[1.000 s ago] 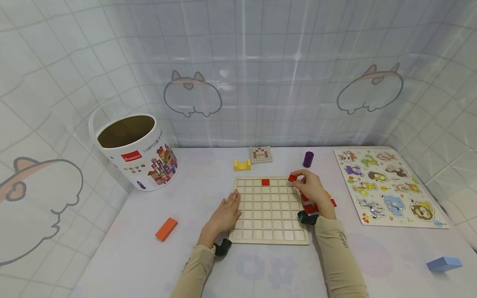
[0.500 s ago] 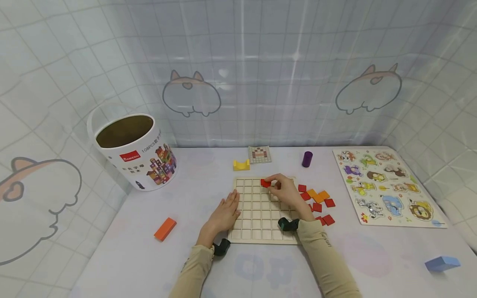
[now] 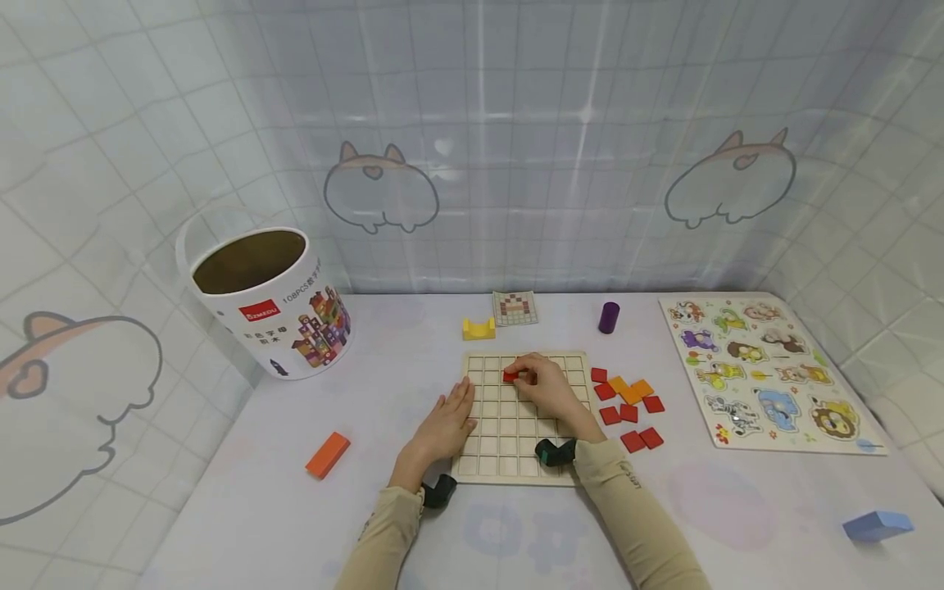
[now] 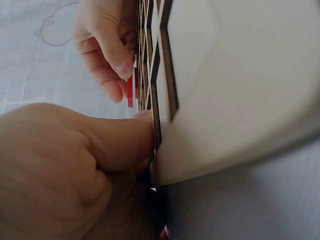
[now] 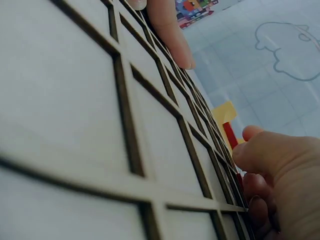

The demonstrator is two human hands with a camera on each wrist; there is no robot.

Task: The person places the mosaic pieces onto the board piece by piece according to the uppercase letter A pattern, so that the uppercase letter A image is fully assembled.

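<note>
— What is the right hand (image 3: 549, 387) doing?
— It is pinching a red tile (image 3: 510, 377) between thumb and fingers. The tile is hovering just over the board (image 3: 509, 447), near its far edge.
— Is any gap showing under it?
— A thin one. From the left wrist, a second red piece (image 4: 136, 85) is showing right at the board's surface, just beside the pinched tile.
— And the left hand (image 3: 440, 429)?
— It is resting across the board's left edge, fingers stretched out, thumb standing apart from them.
— What is crowding the other edges?
— Past the right edge, loose red tiles (image 3: 628, 412) and orange tiles (image 3: 642, 388) are lying in a cluster, the nearest leaving only a slim strip. Behind the far edge, a yellow block (image 3: 478, 330) and a pattern card (image 3: 515, 309) are sitting close, while a purple cylinder (image 3: 609, 318) is standing beyond the far right corner.
— Where is the room widening?
— On the left: a broad stretch of table (image 3: 391, 369) is running from the board to the orange block (image 3: 328, 456) and the bucket (image 3: 295, 328).
</note>
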